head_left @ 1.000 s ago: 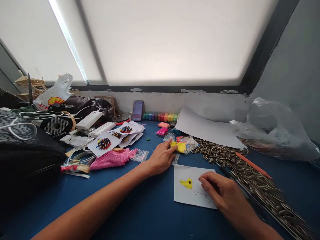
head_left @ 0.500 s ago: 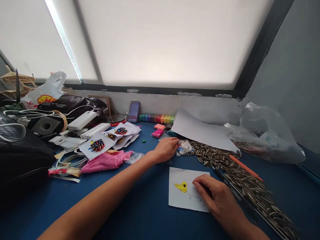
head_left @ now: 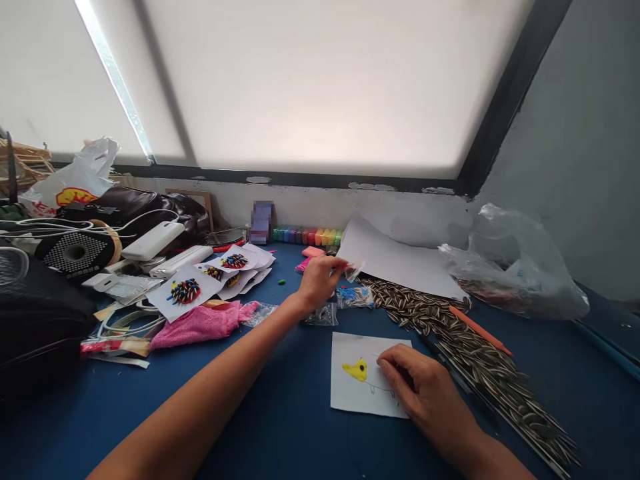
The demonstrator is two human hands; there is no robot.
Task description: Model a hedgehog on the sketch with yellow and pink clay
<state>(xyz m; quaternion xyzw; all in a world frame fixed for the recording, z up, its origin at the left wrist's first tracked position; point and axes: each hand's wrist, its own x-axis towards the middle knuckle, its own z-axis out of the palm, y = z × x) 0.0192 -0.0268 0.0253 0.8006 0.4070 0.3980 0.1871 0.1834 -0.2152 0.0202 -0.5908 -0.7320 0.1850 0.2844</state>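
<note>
Left hand (head_left: 320, 283) has a clear packet (head_left: 354, 271) pinched at its fingertips. Right hand (head_left: 431, 387) is loosely curled over the white card (head_left: 345, 393), can't tell if it's gripping anything; striped seeds (head_left: 480, 347) just past it.

Card (head_left: 345, 398): white, thin dark outline, yellow patch (head_left: 356, 371) with black dot. Packet (head_left: 354, 272): clear. Seeds (head_left: 480, 357): dark, pale-striped. Pen (head_left: 480, 330): orange. Cloth (head_left: 197, 327): pink. Blocks (head_left: 307, 237): row of greens, blue, purple, red, orange, yellow. Cutouts (head_left: 173, 307): white, motifs in black, red, blue, yellow. Pellet (head_left: 281, 282): bright green. Sheet (head_left: 400, 259): plain white. Reel (head_left: 57, 260): black, perforated dot pattern, tan rim. Carrier bag (head_left: 97, 167): white, red-and-yellow print. Blind (head_left: 325, 87): off-white, unpatterned. Bench (head_left: 285, 427): dark blue.
</note>
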